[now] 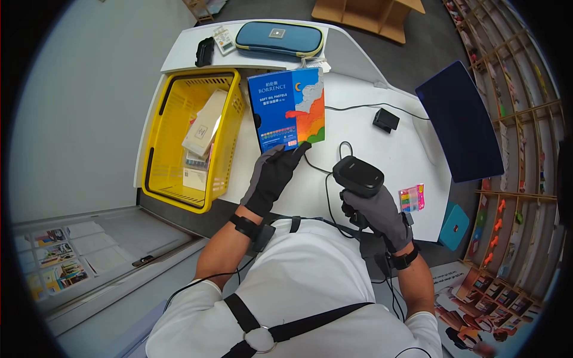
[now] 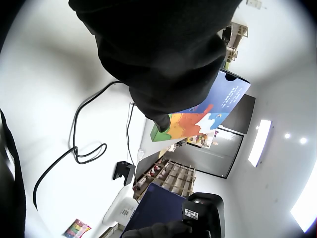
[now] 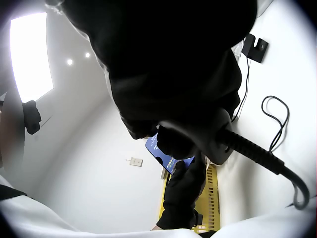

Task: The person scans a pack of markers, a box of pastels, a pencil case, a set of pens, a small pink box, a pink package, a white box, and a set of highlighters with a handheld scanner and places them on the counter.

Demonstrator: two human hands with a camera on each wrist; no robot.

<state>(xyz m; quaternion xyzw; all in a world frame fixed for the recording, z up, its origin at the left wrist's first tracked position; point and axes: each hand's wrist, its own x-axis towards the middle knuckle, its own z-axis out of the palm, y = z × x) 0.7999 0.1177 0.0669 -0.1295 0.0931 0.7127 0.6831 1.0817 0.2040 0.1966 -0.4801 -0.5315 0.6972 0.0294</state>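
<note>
My gloved left hand [image 1: 271,178] grips a blue box of soft oil pastels [image 1: 276,104] by its lower edge. The box's printed front, with an orange and green picture, faces up toward my head. In my gloved right hand [image 1: 383,213] is a black handheld barcode scanner [image 1: 359,174], fingers wrapped round its handle. The scanner's head is to the right of the box's lower corner, apart from it. From the handle's base runs a black cable [image 3: 252,151], seen in the right wrist view. The left wrist view shows the box [image 2: 190,125] tilted up, partly hidden by the glove.
A yellow basket [image 1: 224,161] with boxes inside stands left. Behind are a blue pencil case [image 1: 279,39] and a black object [image 1: 205,52]. To the right are a monitor [image 1: 459,122], a black stand [image 1: 386,120] and a colourful packet [image 1: 412,197]. Cables cross the white desk [image 1: 352,89].
</note>
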